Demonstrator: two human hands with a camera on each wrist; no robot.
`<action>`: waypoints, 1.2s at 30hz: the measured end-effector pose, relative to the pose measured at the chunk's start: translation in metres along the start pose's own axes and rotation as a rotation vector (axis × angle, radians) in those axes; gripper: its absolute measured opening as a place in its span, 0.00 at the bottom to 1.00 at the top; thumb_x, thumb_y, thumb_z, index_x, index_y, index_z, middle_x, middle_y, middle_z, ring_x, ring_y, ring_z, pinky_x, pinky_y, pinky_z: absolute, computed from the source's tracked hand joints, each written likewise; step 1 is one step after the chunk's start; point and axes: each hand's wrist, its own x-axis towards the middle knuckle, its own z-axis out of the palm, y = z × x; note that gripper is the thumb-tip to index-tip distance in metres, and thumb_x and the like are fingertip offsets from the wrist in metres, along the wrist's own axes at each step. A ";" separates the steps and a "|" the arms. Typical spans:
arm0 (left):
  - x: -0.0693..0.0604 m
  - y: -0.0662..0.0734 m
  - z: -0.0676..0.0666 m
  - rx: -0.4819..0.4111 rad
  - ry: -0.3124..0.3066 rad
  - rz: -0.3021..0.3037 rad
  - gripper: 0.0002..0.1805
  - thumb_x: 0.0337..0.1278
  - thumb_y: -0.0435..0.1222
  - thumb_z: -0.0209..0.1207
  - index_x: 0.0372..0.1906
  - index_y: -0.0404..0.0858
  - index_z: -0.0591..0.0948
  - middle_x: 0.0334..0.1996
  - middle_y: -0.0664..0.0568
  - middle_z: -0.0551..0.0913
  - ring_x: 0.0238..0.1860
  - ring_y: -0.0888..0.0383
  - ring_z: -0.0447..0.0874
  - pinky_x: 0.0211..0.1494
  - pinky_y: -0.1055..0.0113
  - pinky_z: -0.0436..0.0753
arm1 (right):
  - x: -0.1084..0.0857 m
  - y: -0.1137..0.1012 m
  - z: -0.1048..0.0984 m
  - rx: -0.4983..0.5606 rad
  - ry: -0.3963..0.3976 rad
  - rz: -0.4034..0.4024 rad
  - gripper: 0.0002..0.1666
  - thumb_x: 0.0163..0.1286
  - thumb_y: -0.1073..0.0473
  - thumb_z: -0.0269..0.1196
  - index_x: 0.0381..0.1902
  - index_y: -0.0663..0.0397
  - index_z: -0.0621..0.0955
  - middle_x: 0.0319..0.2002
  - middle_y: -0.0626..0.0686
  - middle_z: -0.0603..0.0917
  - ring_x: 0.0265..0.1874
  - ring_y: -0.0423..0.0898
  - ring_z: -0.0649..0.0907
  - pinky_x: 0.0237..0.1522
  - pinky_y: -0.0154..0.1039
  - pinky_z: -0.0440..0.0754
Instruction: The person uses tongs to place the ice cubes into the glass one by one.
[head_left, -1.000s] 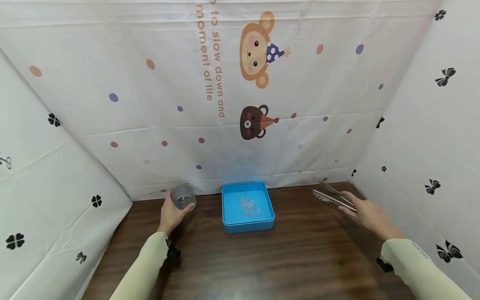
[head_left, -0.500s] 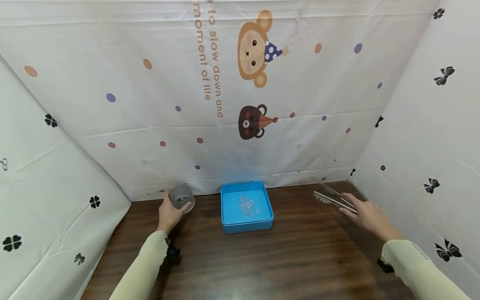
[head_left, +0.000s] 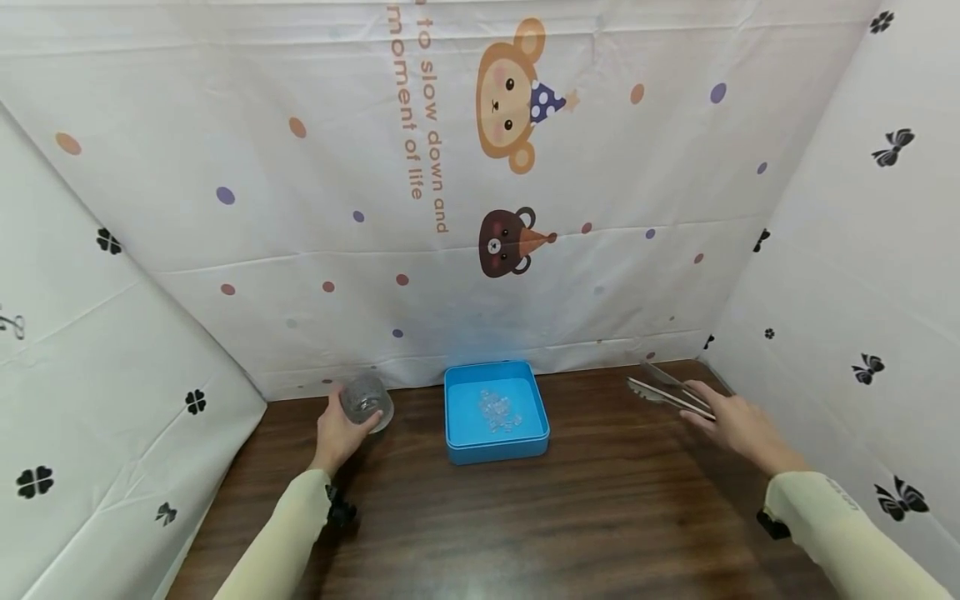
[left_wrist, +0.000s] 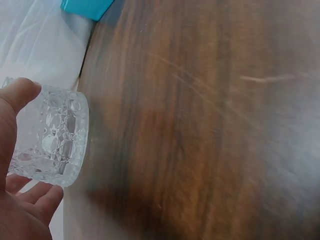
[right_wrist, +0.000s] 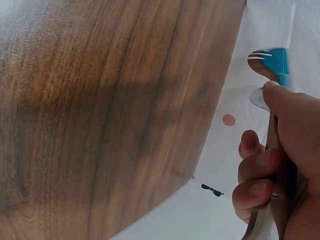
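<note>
Left hand (head_left: 339, 435) grips the glass (head_left: 365, 397), nine o'clock of the box (head_left: 498, 452); right hand (head_left: 744, 429) clasps the tongs (head_left: 663, 395) at three!

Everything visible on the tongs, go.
The tongs look like silver metal: two long, slim arms, one ending in fork-like tines, the other in a rounded, spoon-like tip. They're open, tips apart with nothing between them. The right hand grips them, tips angled toward the back and left. They appear raised above the wooden table, right of the blue box.
</note>
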 end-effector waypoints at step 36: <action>-0.133 0.049 0.011 -0.206 -0.209 0.111 0.47 0.46 0.47 0.80 0.69 0.37 0.70 0.55 0.42 0.83 0.53 0.48 0.85 0.49 0.60 0.87 | 0.037 -0.017 -0.021 0.007 -0.071 -0.081 0.41 0.74 0.38 0.63 0.73 0.59 0.69 0.45 0.68 0.85 0.38 0.64 0.86 0.38 0.66 0.81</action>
